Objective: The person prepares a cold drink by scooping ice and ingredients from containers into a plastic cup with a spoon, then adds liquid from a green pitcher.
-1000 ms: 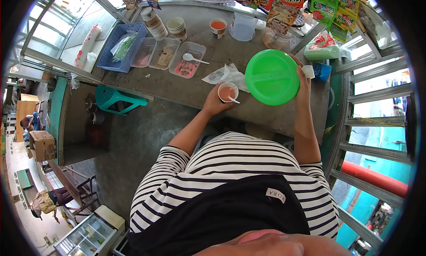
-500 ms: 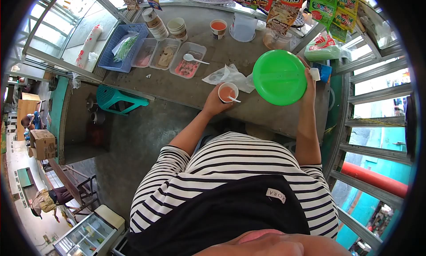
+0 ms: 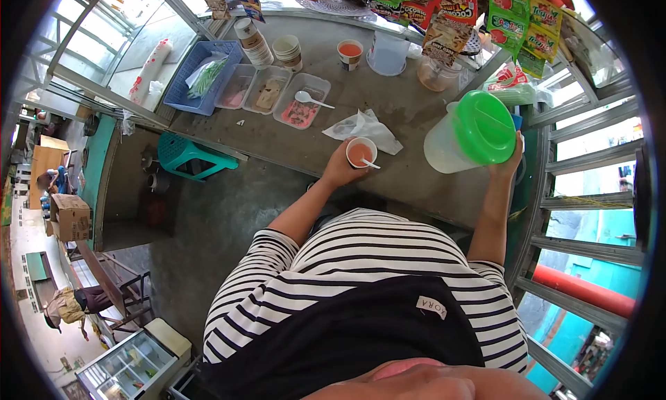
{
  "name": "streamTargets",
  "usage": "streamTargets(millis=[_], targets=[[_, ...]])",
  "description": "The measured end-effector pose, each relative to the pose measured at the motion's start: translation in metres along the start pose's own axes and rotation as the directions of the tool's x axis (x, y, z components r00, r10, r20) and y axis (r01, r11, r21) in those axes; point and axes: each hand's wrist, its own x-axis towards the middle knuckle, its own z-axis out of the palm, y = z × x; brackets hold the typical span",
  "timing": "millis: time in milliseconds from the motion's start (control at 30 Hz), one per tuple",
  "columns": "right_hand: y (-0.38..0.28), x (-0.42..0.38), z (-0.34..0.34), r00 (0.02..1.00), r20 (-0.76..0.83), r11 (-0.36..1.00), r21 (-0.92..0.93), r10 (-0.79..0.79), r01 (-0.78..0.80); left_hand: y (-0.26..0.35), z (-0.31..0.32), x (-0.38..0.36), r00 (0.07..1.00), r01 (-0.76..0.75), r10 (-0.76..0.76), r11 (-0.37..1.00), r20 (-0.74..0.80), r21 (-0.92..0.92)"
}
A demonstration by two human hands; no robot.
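My left hand (image 3: 340, 165) is wrapped round a paper cup (image 3: 361, 147) holding an orange-pink drink, with a white plastic spoon (image 3: 371, 164) in it. On the right, my right hand (image 3: 507, 160) grips the far side of a translucent plastic pitcher (image 3: 445, 145) under a green lid (image 3: 485, 126); its fingers are partly hidden. Between them lies a crumpled clear plastic bag (image 3: 368, 131), just beyond the cup. Farther left, a plastic tub (image 3: 318, 86) contains a pink mixture and a white spoon (image 3: 313, 100). Another paper cup (image 3: 349, 54) of orange drink stands at the back.
Two more tubs (image 3: 271, 80) (image 3: 237, 83) sit beside a blue basket (image 3: 198, 103). Behind stand stacked paper cups (image 3: 287, 52) and a translucent container (image 3: 387, 56). Drink sachets (image 3: 451, 18) hang overhead. A teal stool (image 3: 191, 157) is left of the counter (image 3: 291, 143). A person (image 3: 69, 306) is far left.
The pitcher has come down and to the right with my right hand, and its translucent side now shows below the lid. My left hand still holds the cup in nearly the same place.
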Motion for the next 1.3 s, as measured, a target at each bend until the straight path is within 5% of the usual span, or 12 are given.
streamTargets(millis=[333, 400, 467, 533, 600, 633, 700, 767, 933, 1000, 1100, 1300], targets=[[0.019, -0.026, 0.036, 0.993, -0.009, 0.991, -0.064, -0.114, 0.114, 0.011, -0.009, -0.006, 0.998, 0.010, -0.013, 0.998, -0.057, -0.057], [0.047, -0.052, 0.049, 0.877, -0.139, 0.750, -0.589, -0.459, 0.300, 0.011, -0.021, -0.011, 0.991, 0.001, -0.003, 1.000, -0.132, -0.012], [0.079, -0.086, 0.039, 0.844, -0.382, 0.806, -0.584, -0.375, 0.094, 0.013, -0.037, -0.014, 0.981, 0.008, -0.008, 1.000, -0.195, -0.002], [0.135, -0.118, 0.017, 0.604, -0.748, 0.837, -0.496, -0.275, -0.232, 0.013, -0.056, -0.016, 0.967, 0.017, -0.015, 1.000, -0.254, 0.008], [0.180, -0.142, 0.004, 0.609, -0.780, 0.747, -0.490, -0.145, -0.449, 0.009, -0.078, -0.015, 0.934, -0.045, 0.050, 0.999, -0.352, 0.023], [0.191, -0.146, 0.017, 0.610, -0.779, 0.746, -0.490, -0.143, -0.451, 0.004, -0.088, -0.016, 0.933, -0.001, -0.018, 0.999, -0.360, -0.053], [0.219, -0.160, 0.050, 0.933, -0.280, 0.504, -0.853, -0.225, -0.135, -0.004, -0.108, -0.016, 0.920, 0.021, -0.034, 0.999, -0.390, -0.036], [0.230, -0.150, 0.095, 0.997, 0.015, 0.499, -0.865, -0.077, 0.051, -0.016, -0.130, -0.014, 0.912, 0.014, -0.020, 1.000, -0.411, -0.017], [0.266, -0.114, 0.216, 0.914, 0.076, 0.642, -0.735, 0.399, -0.219, -0.031, -0.178, -0.011, 0.938, -0.004, -0.007, 1.000, -0.345, -0.031], [0.282, -0.104, 0.250, 0.809, -0.173, 0.458, -0.749, 0.562, -0.478, -0.039, -0.195, -0.009, 0.950, -0.009, -0.015, 0.997, -0.312, -0.075], [0.306, -0.091, 0.268, 0.709, -0.390, 0.506, -0.506, 0.588, -0.698, -0.045, -0.221, -0.007, 0.961, -0.028, 0.031, 1.000, -0.274, 0.014], [0.344, -0.070, 0.253, 0.658, -0.377, 0.603, -0.268, 0.652, -0.751, -0.057, -0.260, 0.001, 0.988, 0.022, -0.015, 0.999, -0.151, 0.044]])
